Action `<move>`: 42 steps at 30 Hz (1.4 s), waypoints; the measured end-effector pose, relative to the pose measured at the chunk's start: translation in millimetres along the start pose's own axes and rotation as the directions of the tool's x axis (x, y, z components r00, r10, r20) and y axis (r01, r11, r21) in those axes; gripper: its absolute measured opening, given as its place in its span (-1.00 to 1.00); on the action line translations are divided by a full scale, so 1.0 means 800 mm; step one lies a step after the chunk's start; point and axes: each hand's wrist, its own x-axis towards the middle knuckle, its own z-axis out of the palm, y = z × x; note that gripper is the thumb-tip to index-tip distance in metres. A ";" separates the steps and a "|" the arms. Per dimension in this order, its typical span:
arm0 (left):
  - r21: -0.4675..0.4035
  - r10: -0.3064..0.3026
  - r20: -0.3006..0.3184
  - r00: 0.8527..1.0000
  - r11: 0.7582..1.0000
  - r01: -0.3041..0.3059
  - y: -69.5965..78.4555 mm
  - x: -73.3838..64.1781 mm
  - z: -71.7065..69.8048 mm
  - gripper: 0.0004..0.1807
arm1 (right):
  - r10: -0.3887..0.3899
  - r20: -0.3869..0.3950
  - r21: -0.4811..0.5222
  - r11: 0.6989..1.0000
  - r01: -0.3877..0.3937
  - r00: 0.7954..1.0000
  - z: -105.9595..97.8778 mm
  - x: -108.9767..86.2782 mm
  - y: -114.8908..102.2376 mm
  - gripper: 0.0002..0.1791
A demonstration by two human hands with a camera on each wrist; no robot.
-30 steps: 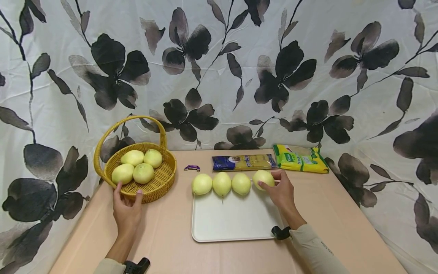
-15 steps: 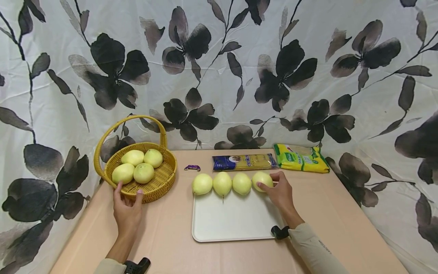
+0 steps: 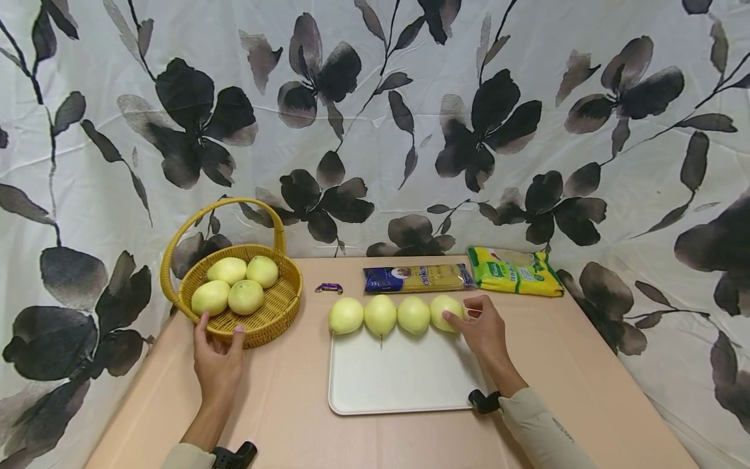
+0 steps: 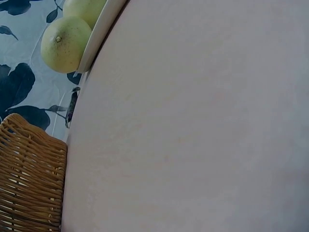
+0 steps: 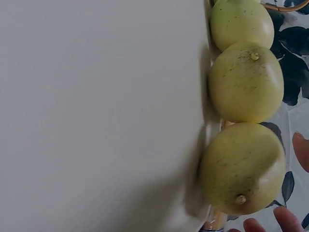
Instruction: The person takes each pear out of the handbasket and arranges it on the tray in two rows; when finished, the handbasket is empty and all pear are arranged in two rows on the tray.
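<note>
In the head view, several yellow-green pears sit in a row along the far edge of a white tray (image 3: 404, 384). My right hand (image 3: 487, 329) is at the rightmost pear (image 3: 446, 312), its thumb tip overlapping that pear. The right wrist view shows its fingertips (image 5: 287, 220) apart from the nearest pear (image 5: 244, 169), with a gap between. On the left stands a yellow wicker basket (image 3: 281, 319) with an arched handle, holding several more pears (image 3: 246, 297). My left hand (image 3: 218, 365) touches the basket's front rim, thumb and index finger spread. The left wrist view shows none of its fingers.
Behind the tray lie a blue and gold packet (image 3: 418, 278) and a yellow-green bag (image 3: 515, 272). A small purple wrapped item (image 3: 329, 287) lies between basket and tray. A floral cloth (image 3: 375, 130) hangs behind the peach-coloured table (image 3: 293, 404).
The rightmost pear has shifted slightly left, closer to its neighbour. My right hand's fingers have spread away from it. The left hand and basket stay still.
</note>
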 end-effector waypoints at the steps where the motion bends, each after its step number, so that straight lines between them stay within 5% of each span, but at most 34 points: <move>1: 0.000 0.001 0.000 1.000 1.000 -0.001 0.000 0.000 0.000 -0.11 | -0.011 -0.006 0.005 1.000 0.011 1.000 0.000 0.000 -0.003 -0.26; 9: -0.004 0.009 -0.008 1.000 1.000 -0.009 0.002 -0.001 0.001 -0.12 | -0.135 -0.075 0.082 0.987 0.141 0.988 0.006 -0.002 -0.039 -0.24; 20: 0.052 -0.004 0.002 1.000 0.999 0.004 0.006 0.000 -0.004 -0.11 | -0.346 -0.093 0.183 0.916 0.358 0.933 0.039 -0.008 -0.099 -0.30; 25: 0.133 -0.043 0.011 0.999 0.990 0.041 0.010 0.000 -0.011 -0.08 | -0.401 -0.084 0.233 0.882 0.409 0.912 0.061 -0.012 -0.123 -0.38; 32: 0.207 -0.006 0.000 1.000 0.978 0.006 0.007 0.004 -0.013 -0.03 | -0.464 -0.058 0.306 0.834 0.458 0.884 0.090 -0.023 -0.157 -0.37; 37: 0.182 -0.013 0.012 1.000 0.983 0.010 0.003 0.006 -0.013 -0.03 | -0.496 -0.030 0.334 0.813 0.476 0.868 0.111 -0.030 -0.178 -0.38; 42: 0.124 -0.007 0.025 1.000 0.992 0.004 0.000 0.008 -0.005 -0.06 | -0.561 0.007 0.377 0.768 0.517 0.828 0.134 -0.032 -0.195 -0.37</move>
